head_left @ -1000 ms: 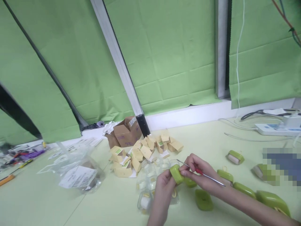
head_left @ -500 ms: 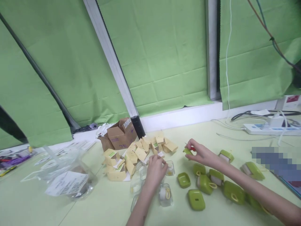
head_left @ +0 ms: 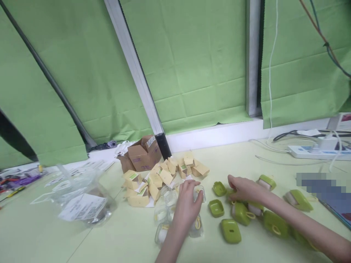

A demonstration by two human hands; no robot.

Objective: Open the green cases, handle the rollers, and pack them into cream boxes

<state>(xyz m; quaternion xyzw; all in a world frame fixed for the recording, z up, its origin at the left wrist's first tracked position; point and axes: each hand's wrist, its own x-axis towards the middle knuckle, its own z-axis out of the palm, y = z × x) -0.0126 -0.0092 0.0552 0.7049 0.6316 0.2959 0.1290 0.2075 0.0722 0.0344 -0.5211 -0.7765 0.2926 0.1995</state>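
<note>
My left hand [head_left: 188,206] reaches over a cluster of clear plastic cases [head_left: 164,213], its fingers curled round one clear case [head_left: 199,192]. My right hand [head_left: 244,190] lies palm down on the table among several green cases [head_left: 241,213], fingers curled; what they hold is hidden. A small green lid [head_left: 219,189] lies just left of its fingertips. Another green lid [head_left: 216,208] and a closed green case [head_left: 230,231] sit between my two hands.
A pile of small yellow cartons [head_left: 164,175] and an open cardboard box [head_left: 144,156] lie behind the clear cases. A plastic bag with papers [head_left: 82,204] is at the left, a power strip with cables [head_left: 315,151] at the back right. Green curtains hang behind.
My right hand has come down to the table and the small green lid now lies beside it. My left hand has shifted a little right onto a clear case.
</note>
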